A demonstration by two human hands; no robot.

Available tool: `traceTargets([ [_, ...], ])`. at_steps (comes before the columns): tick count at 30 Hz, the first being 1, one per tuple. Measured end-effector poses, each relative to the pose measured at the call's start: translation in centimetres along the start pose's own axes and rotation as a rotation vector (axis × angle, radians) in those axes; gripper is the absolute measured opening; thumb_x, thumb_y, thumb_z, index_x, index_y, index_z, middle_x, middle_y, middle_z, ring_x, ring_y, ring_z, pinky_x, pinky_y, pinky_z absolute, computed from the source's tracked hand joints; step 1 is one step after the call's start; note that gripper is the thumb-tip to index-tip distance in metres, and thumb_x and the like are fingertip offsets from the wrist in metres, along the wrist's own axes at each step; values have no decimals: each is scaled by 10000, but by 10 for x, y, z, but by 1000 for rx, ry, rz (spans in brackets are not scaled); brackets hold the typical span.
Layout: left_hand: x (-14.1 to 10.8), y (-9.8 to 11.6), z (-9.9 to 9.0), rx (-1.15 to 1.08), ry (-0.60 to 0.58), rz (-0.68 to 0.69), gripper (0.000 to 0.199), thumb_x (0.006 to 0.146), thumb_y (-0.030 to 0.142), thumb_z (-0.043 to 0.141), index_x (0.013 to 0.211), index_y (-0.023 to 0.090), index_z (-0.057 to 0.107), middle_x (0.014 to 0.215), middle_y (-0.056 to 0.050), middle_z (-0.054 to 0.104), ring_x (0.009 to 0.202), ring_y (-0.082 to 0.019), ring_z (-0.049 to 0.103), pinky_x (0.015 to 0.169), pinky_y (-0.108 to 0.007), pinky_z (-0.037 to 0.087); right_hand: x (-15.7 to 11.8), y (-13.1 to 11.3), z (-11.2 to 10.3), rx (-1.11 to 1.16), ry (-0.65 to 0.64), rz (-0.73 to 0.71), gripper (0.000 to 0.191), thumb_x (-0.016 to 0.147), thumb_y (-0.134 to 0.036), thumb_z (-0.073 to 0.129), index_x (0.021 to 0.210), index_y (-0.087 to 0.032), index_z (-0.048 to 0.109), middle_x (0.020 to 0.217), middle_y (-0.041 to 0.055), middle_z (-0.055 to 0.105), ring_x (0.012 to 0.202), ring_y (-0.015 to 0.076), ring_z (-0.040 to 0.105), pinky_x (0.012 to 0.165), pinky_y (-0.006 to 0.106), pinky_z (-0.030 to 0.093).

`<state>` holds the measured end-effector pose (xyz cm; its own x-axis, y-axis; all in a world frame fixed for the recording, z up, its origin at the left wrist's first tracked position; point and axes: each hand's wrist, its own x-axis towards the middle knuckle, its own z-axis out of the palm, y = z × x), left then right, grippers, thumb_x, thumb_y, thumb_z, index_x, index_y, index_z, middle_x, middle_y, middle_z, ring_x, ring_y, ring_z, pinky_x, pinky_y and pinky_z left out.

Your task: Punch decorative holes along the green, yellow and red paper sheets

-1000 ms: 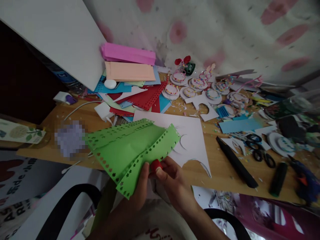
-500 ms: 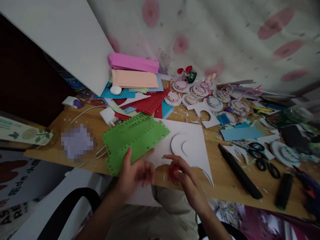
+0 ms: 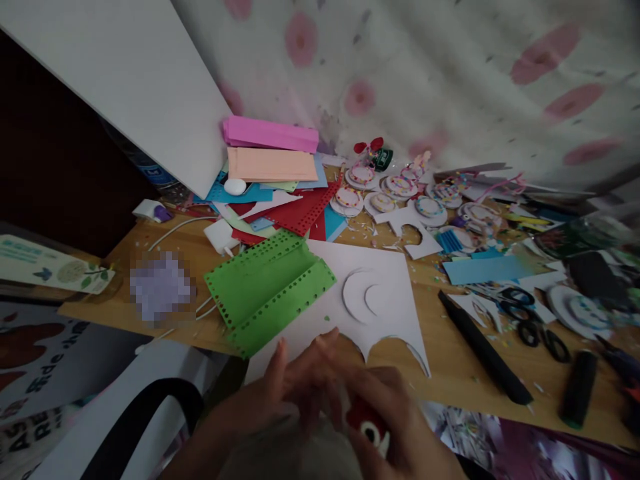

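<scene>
My right hand (image 3: 397, 403) is closed around a small red craft punch (image 3: 364, 421) with a white ring and dark centre facing up. Close against it is my left hand (image 3: 295, 377), thumb raised and fingers stretched out, slightly blurred; whether it touches the punch is hidden. Both hands are low, over the table's front edge. Beyond them lies a green paper sheet (image 3: 270, 287), folded lengthwise, with rows of punched holes. It overlaps a white sheet (image 3: 325, 273) with curved cutouts along its near edge. A tiny green paper bit (image 3: 327, 318) rests on the white sheet.
Black-handled scissors (image 3: 535, 333), a long black tool (image 3: 485, 350) and a dark cylinder (image 3: 579, 387) lie right. Beaded rings on white discs (image 3: 383, 202) fill the back. Pink paper strips (image 3: 273, 135) and red sheets (image 3: 305, 207) are stacked back left.
Both hands have come closer together and nearer to my body, the red punch with them. My left hand has left the green sheet's near edge. The green bit now lies on the white sheet.
</scene>
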<state>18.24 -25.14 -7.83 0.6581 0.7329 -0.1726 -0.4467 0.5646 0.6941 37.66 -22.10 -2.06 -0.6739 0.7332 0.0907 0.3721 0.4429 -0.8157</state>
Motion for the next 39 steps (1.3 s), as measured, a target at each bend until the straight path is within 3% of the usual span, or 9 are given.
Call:
traceTargets([
  [2, 0, 11, 6, -64, -50, 50, 1056, 693, 847, -23, 1509, 191, 107, 762, -70, 643, 443, -103, 454, 418, -203, 261, -1, 5, -5, -52, 66, 9, 638, 825, -248, 451, 1451, -286, 335, 722, -1, 617, 642, 159, 579, 602, 273, 449],
  [6, -2, 28, 18, -235, -83, 120, 1045, 725, 823, -25, 1501, 146, 147, 576, -24, 602, 338, -79, 356, 351, -190, 158, 2, 10, -5, -98, -45, 67, 729, 789, -184, 471, 1484, -228, 257, 603, -48, 529, 501, 125, 516, 515, 253, 384],
  [10, -3, 35, 17, -242, -15, 165, 960, 771, 813, 41, 1489, 205, 231, 980, -140, 693, 407, -66, 423, 378, -190, 245, 2, 9, -5, -88, 49, -3, 681, 812, -215, 455, 1470, -233, 277, 646, -35, 567, 533, 129, 542, 524, 250, 410],
  [14, -3, 41, 9, -335, 49, 224, 849, 805, 793, 84, 1464, 303, 297, 1410, -170, 462, 482, -57, 496, 383, -194, 265, -2, 7, -11, -160, 235, -15, 577, 848, -226, 429, 1418, -289, 368, 688, -20, 584, 577, 132, 561, 546, 250, 442],
  [20, -8, 44, 10, -372, 18, 197, 901, 763, 840, 146, 1465, 295, 295, 1450, -146, 424, 478, -42, 501, 389, -181, 269, 7, 11, -8, -122, 8, 52, 629, 800, -165, 460, 1422, -188, 370, 580, -55, 509, 440, 100, 477, 464, 230, 379],
  [24, -7, 48, 15, -413, 89, 248, 878, 797, 800, 197, 1467, 244, 306, 1507, -143, 339, 854, -231, 650, 672, -317, 473, 5, 11, -6, -122, 128, -45, 587, 823, -206, 443, 1406, -211, 377, 621, -31, 567, 519, 131, 550, 508, 250, 419],
  [28, -5, 50, 16, -494, 136, 338, 895, 805, 783, 240, 1464, 183, 319, 1530, -149, 290, 1324, -401, 348, 1017, -481, 300, 3, 10, -6, -167, 134, -85, 572, 814, -200, 426, 1383, -253, 400, 677, -11, 610, 620, 162, 611, 570, 284, 451],
  [31, -4, 50, 15, -541, 118, 353, 915, 801, 785, 244, 1469, 162, 297, 1527, -172, 286, 1387, -414, 210, 1039, -526, 223, 4, 12, -5, -156, 25, -29, 658, 774, -163, 456, 1421, -218, 348, 612, -39, 585, 527, 147, 574, 490, 263, 401],
  [39, -5, 51, 14, -621, 141, 398, 887, 823, 765, 224, 1478, 168, 259, 1521, -180, 293, 1410, -393, 169, 1085, -621, 32, 2, 10, -4, -102, 92, -100, 529, 797, -183, 425, 1322, -197, 482, 608, -28, 604, 526, 139, 592, 500, 260, 401],
])
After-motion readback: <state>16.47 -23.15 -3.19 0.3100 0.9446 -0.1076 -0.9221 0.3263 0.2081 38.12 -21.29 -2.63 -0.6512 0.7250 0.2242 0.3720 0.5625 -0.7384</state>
